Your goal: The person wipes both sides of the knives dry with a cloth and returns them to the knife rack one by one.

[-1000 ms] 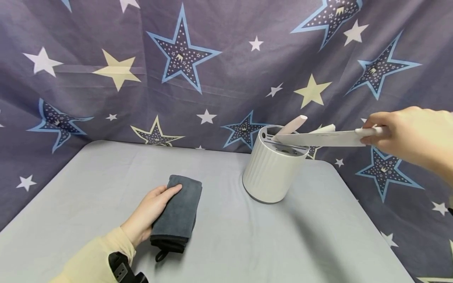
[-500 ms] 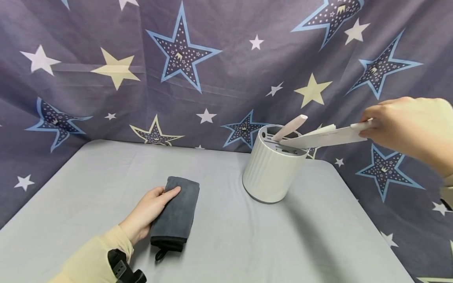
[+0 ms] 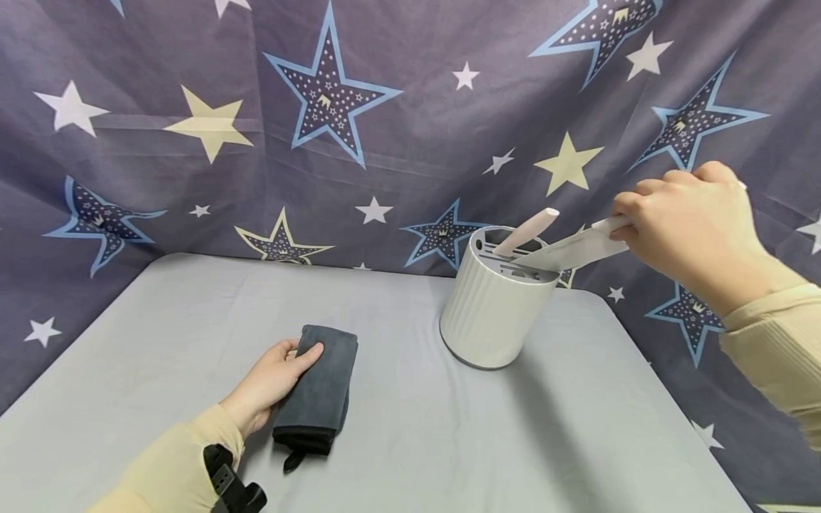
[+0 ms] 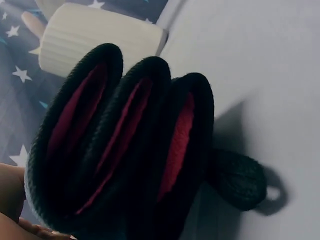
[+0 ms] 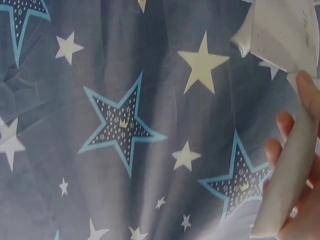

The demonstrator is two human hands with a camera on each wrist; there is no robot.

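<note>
My right hand (image 3: 689,228) grips the pale handle of a broad-bladed kitchen knife (image 3: 571,249). The blade slants down leftward, its front end at the slotted top of a ribbed cream knife block (image 3: 487,313). In the right wrist view, fingers wrap the curved knife handle (image 5: 287,165). A pale pink handle (image 3: 527,232) sticks up from the block's far side. At the left, my left hand (image 3: 272,377) holds a folded grey towel (image 3: 321,385), thumb on top and the other fingers mostly hidden. Black-edged folds of the towel (image 4: 135,110) show reddish insides in the left wrist view.
Both hands work over a table with a light grey cover (image 3: 410,427). A dark star-patterned curtain (image 3: 410,178) hangs right behind it. The block stands near the table's back right, with bare cover between it and the towel.
My right hand has come left toward the block, its wrist raised, and the knife now tilts more steeply with less blade showing. The left hand and towel have shifted slightly left and down.
</note>
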